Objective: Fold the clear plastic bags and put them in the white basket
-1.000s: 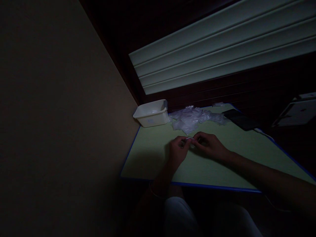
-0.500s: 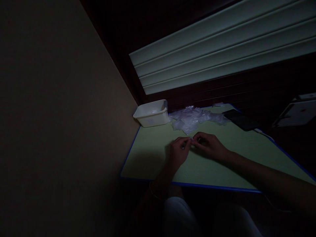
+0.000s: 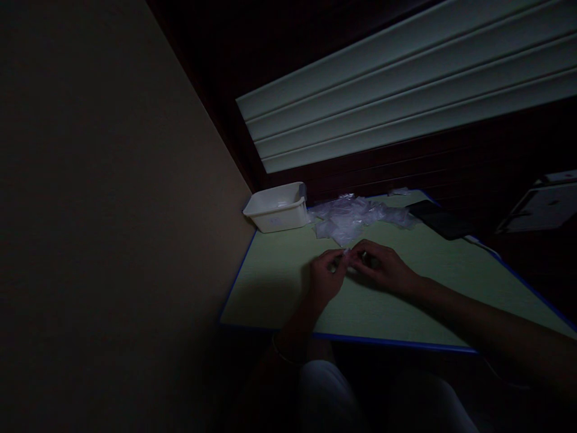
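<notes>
My left hand (image 3: 326,275) and my right hand (image 3: 381,264) meet above the middle of a pale green table (image 3: 265,282) with a blue edge. Thumb and fingertips of both are pinched together around a small clear plastic piece (image 3: 347,252), mostly hidden by the fingers. It looks like a little plastic bag, though the dim light blurs its outline. Just beyond my fingertips lies a loose heap of clear plastic bags (image 3: 345,219).
A white plastic bin (image 3: 277,216) stands at the table's back left corner, against the wall. Toward the back right lies a dark flat tablet or phone (image 3: 439,219) with a white cable (image 3: 482,244). A slatted panel (image 3: 360,102) rises behind.
Both hands stay in nearly the same place. My fingertips have shifted slightly around the small plastic piece, and a bit more of it shows above them.
</notes>
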`<move>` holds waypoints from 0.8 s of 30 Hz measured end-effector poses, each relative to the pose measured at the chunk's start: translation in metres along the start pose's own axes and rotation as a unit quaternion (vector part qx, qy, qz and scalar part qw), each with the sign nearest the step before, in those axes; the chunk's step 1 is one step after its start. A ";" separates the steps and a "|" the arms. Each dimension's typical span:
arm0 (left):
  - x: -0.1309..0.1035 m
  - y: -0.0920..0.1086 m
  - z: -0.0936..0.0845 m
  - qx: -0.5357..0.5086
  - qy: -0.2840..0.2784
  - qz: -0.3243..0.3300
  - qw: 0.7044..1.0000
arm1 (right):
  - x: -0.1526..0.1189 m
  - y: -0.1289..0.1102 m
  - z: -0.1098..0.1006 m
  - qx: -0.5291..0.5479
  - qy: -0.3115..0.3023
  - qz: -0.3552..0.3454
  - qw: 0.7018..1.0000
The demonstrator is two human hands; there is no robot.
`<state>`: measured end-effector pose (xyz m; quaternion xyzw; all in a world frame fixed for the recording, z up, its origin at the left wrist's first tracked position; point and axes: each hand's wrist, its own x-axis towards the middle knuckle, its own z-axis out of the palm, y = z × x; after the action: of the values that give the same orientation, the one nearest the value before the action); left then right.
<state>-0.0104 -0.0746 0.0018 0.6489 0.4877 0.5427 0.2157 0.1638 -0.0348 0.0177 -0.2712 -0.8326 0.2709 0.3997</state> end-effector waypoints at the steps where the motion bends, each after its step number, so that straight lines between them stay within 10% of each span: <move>1: 0.001 -0.002 0.000 -0.010 0.006 -0.010 1.000 | 0.000 0.000 0.000 0.001 0.003 -0.003 1.000; 24: 0.008 -0.014 0.000 -0.178 0.017 -0.126 0.976 | 0.003 0.006 0.001 0.042 -0.064 0.084 0.994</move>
<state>-0.0161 -0.0618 -0.0058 0.5245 0.4644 0.6001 0.3861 0.1631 -0.0289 0.0153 -0.3056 -0.8185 0.3550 0.3325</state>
